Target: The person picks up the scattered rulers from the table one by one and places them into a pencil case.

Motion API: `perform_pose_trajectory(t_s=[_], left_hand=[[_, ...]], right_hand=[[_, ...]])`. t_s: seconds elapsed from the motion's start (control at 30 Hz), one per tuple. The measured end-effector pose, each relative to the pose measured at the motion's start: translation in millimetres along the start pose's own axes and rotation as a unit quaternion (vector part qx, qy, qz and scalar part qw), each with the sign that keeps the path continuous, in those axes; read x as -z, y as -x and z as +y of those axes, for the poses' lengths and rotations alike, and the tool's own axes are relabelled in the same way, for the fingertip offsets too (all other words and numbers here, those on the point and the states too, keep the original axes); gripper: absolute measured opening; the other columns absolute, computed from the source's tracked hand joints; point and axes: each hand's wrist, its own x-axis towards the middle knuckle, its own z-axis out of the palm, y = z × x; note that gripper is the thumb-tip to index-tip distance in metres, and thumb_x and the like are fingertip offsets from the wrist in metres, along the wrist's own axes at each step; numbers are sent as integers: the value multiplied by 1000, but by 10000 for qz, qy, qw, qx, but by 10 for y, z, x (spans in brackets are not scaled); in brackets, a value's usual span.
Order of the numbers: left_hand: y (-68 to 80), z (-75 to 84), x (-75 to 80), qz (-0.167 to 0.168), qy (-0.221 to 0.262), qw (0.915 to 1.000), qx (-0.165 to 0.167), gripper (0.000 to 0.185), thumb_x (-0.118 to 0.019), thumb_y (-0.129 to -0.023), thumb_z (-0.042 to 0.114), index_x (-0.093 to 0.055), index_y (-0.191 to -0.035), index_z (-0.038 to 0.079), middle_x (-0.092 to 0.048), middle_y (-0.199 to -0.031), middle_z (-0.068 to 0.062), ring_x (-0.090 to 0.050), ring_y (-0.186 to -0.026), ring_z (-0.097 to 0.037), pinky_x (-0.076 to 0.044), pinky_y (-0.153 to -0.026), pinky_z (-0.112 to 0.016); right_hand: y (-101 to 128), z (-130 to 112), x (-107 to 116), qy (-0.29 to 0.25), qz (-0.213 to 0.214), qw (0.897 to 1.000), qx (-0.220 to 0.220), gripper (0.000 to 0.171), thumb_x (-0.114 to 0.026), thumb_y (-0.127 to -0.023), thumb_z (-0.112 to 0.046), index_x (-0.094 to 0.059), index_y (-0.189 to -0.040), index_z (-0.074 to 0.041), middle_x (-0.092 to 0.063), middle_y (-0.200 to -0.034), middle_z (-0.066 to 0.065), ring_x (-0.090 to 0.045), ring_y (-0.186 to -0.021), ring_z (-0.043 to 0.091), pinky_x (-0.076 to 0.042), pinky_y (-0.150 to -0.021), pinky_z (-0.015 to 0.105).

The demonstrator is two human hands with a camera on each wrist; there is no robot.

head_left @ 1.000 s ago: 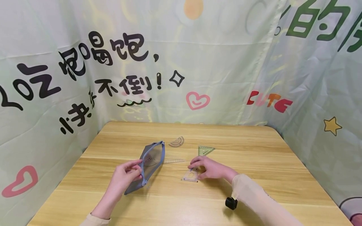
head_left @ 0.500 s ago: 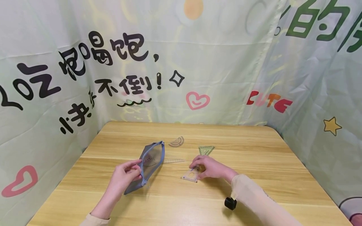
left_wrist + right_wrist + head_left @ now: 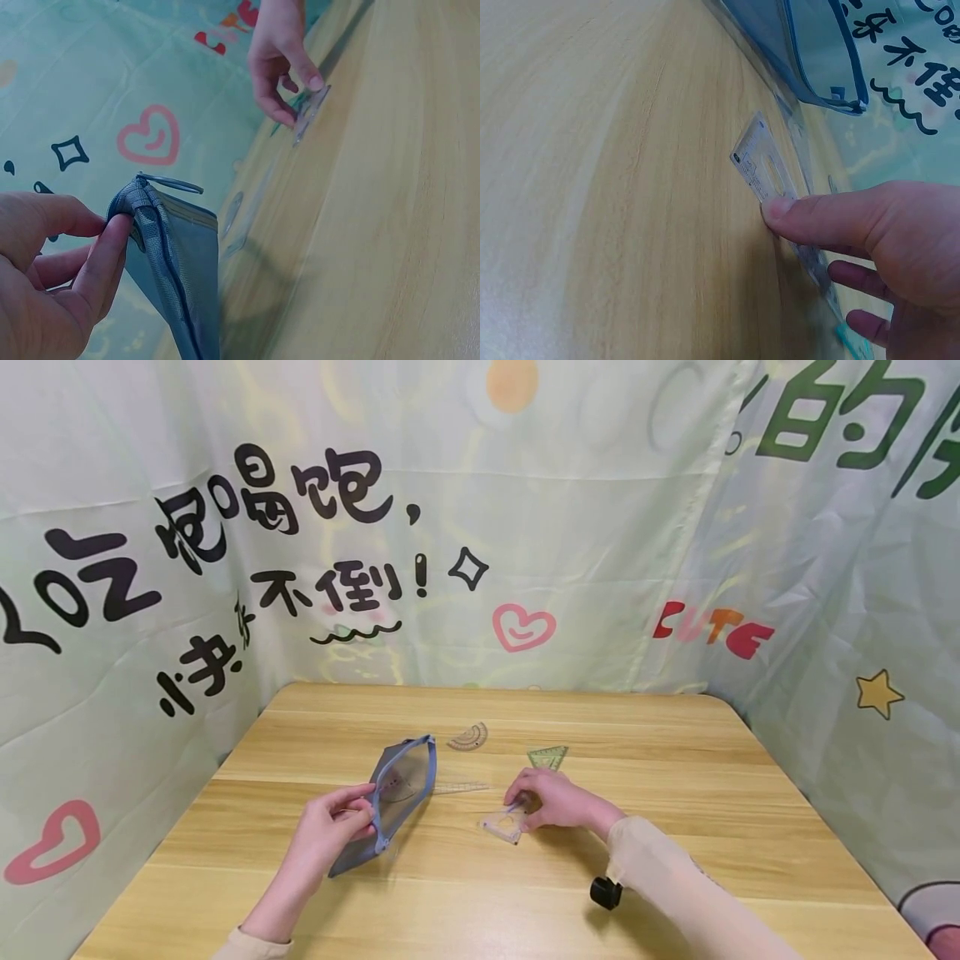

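My left hand (image 3: 330, 828) pinches the near rim of a blue-grey zip pouch (image 3: 358, 853), whose mouth gapes open towards the right. Thumb and fingers meet on the pouch's edge in the left wrist view. Over the middle of the table, my right hand (image 3: 558, 802) pinches a clear set square (image 3: 501, 827) at its edge. In the right wrist view the set square (image 3: 754, 154) stands tilted, with my thumb on its near face. A green triangular set square (image 3: 549, 757) lies just behind the right hand. Part of the clear one is covered by the fingers.
A clear protractor (image 3: 469, 737) lies flat behind the pouch. Beside the pouch's mouth is a clear ruler (image 3: 467, 788), partly hidden by the pouch. A small black device (image 3: 606, 893) sits at the right sleeve. Printed cloth (image 3: 600, 552) hangs around the wooden table (image 3: 675, 735).
My right hand has shifted slightly back, and the clear set square in it has turned and tilted a little. More of the green set square shows. The left hand and pouch hold still.
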Motion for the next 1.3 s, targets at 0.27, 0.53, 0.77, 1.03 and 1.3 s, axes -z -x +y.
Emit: perform_pose_trajectory(t_s=[0.27,0.53,0.77,1.03,1.3], left_hand=[[-8,-6,-12,4,4,10000,7,41,-62,-93,2,-57,-133,-5,-59,-96,-5,-65,-80,-8,-63,-76,-22],[2,-1,-7,-5,11,10000,29,41,-62,-93,2,-57,-134,-4,-59,-96,-5,-65,-80,-8,-62,-76,-21],[4,-2,-9,3,-20,10000,56,41,-62,-93,2,-56,-134,-4,-59,-97,-5,-64,-81,-8,-62,-76,-21],[8,-4,-7,-9,-16,10000,27,42,-61,-93,2,-56,-134,-4,-60,-97,-6,-64,-81,-8,-62,-77,-21],[10,0,-3,-4,-6,10000,67,42,-61,-94,2,-56,-135,-4,-59,-97,-5,-64,-81,-8,-62,-77,-21]], right_hand=[[6,29,-18,-43,86,9997,-220,35,-84,-75,-19,-67,-105,-19,-64,-105,-2,-55,-103,18,-38,-89,40],[-10,53,-35,-204,73,9995,-219,38,-85,-73,-18,-65,-104,-18,-64,-102,-2,-56,-99,17,-39,-89,37],[-20,67,-31,-580,-6,9982,-130,37,-85,-73,-14,-64,-103,-14,-62,-98,1,-55,-93,14,-45,-84,27],[-33,67,-27,-958,-95,9953,-118,36,-84,-73,-7,-63,-103,-11,-62,-96,3,-56,-90,15,-50,-80,24],[-41,68,-43,-1288,-148,9914,-204,34,-80,-76,-2,-61,-103,-9,-63,-95,4,-56,-90,14,-50,-80,22]])
